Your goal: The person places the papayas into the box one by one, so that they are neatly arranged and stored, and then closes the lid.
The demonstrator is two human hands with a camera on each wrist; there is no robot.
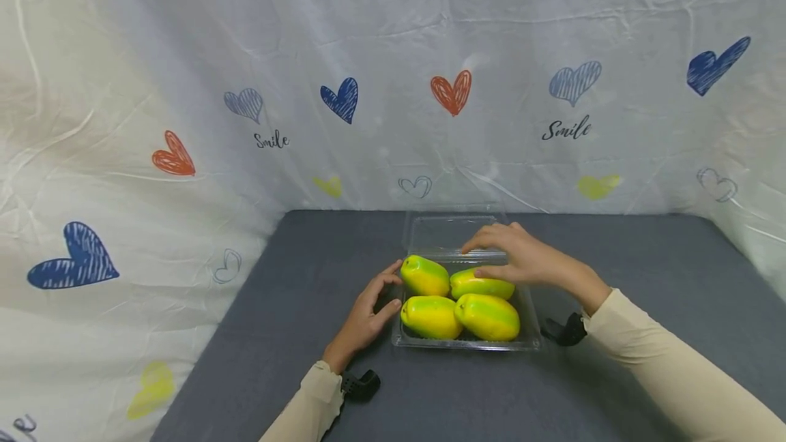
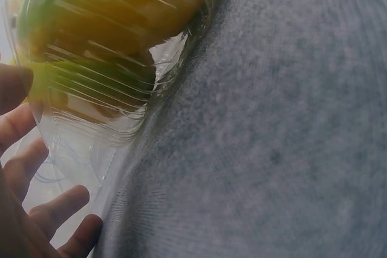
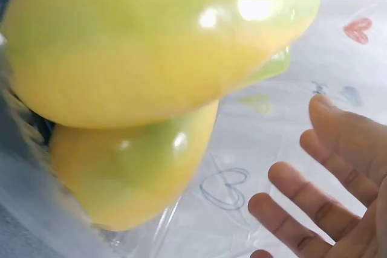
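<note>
Several yellow-green fruits shaped like papayas (image 1: 488,317) lie in two rows inside a clear plastic clamshell box (image 1: 467,344), its lid (image 1: 432,232) folded back behind it. My left hand (image 1: 367,314) is at the box's left side, thumb and fingers spread along the rim. In the left wrist view, its fingertips lie right by the ribbed clear wall (image 2: 91,126). Over the back right fruit (image 1: 485,285) hovers my right hand (image 1: 522,254), its thumb overlapping that fruit in the head view. The right wrist view shows the fingers (image 3: 314,200) spread, with nothing between them.
A dark grey cloth-covered table (image 1: 331,244) spreads around the box. Behind it and to the left hangs a white sheet (image 1: 381,155) printed with hearts. Black straps (image 1: 362,385) circle both wrists.
</note>
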